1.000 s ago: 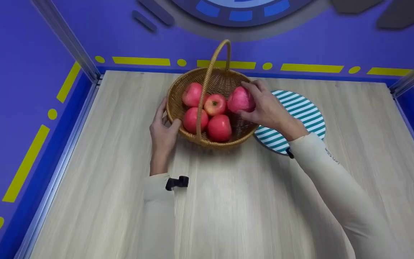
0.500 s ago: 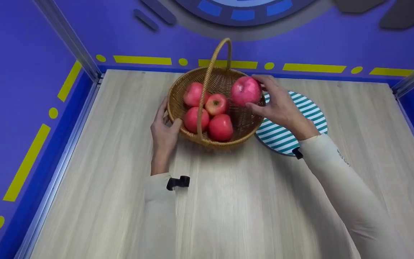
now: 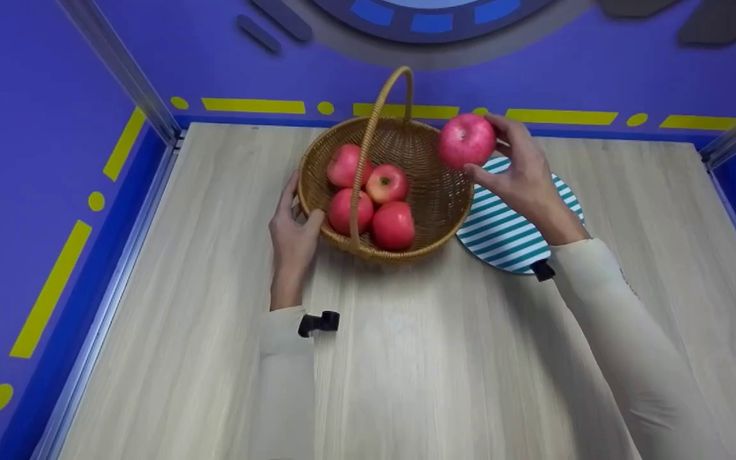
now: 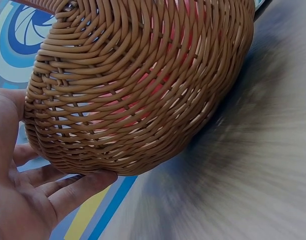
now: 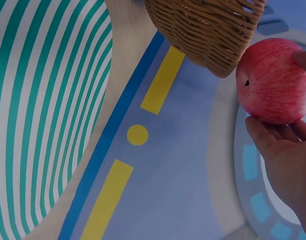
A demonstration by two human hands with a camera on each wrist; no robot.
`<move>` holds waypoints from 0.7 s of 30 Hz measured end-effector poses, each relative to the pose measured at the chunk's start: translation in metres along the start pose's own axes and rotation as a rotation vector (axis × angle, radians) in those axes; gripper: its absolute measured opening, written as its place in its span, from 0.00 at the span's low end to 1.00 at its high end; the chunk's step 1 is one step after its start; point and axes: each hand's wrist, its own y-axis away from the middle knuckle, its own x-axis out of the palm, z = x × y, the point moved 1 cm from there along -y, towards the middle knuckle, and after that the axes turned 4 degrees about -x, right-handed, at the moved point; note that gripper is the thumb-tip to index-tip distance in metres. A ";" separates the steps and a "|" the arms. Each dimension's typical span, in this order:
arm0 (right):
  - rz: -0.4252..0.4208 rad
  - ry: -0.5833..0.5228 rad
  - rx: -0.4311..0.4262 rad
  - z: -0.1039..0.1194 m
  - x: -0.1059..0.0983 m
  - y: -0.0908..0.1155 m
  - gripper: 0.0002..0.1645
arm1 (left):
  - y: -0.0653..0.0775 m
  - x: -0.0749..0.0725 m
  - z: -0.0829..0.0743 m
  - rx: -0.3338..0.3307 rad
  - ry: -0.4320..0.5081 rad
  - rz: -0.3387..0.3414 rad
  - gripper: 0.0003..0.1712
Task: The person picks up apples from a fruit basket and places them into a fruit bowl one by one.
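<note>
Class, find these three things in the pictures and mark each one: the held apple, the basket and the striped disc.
Held apple [image 5: 272,84]: right wrist view, middle of its red side.
Basket [image 4: 135,92]: left wrist view, woven outer wall.
Striped disc [image 3: 503,230]: head view, bare striped top.

Room inside the right of the basket [image 3: 439,199], arched handle [image 3: 368,142] and four apples [image 3: 394,225] in the way at left
</note>
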 end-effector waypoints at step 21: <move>-0.245 -0.047 0.206 -0.039 -0.012 0.013 0.50 | -0.014 -0.003 0.032 0.024 -0.037 -0.018 0.46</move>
